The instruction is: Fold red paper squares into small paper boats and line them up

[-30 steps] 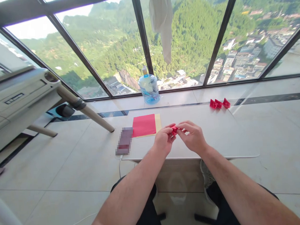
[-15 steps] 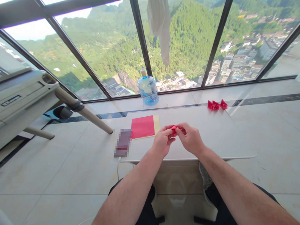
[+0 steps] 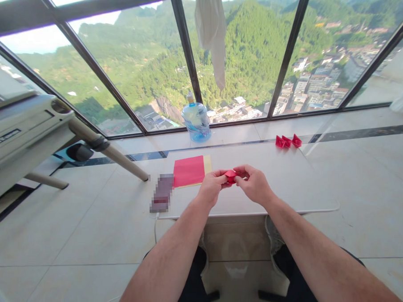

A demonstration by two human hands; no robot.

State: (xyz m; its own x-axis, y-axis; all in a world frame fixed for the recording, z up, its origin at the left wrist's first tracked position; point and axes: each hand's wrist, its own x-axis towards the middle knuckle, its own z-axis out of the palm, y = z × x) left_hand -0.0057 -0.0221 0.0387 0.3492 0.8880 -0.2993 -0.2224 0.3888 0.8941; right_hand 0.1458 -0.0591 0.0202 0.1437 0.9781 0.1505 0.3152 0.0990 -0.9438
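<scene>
Between my two hands, above the low white table, is a small piece of folded red paper (image 3: 230,176). My left hand (image 3: 213,184) pinches its left side, and my right hand (image 3: 252,181) grips the right side with thumb and fingers. Parts of the paper are covered by my fingertips. To the left of my hands lies a stack of red paper sheets (image 3: 189,170), with a yellow edge showing along its right side. Three small folded red paper boats (image 3: 288,141) stand in a row at the table's far right corner.
The white table (image 3: 283,192) has a phone (image 3: 162,192), blurred out, at its left edge with a white cable attached. Behind the table stands a clear blue water jug (image 3: 196,121) by the windows. A large beige appliance on legs (image 3: 30,127) is at left.
My hands have parted slightly around the folded red paper, and more of its surface shows now. The whole view has shifted a little.
</scene>
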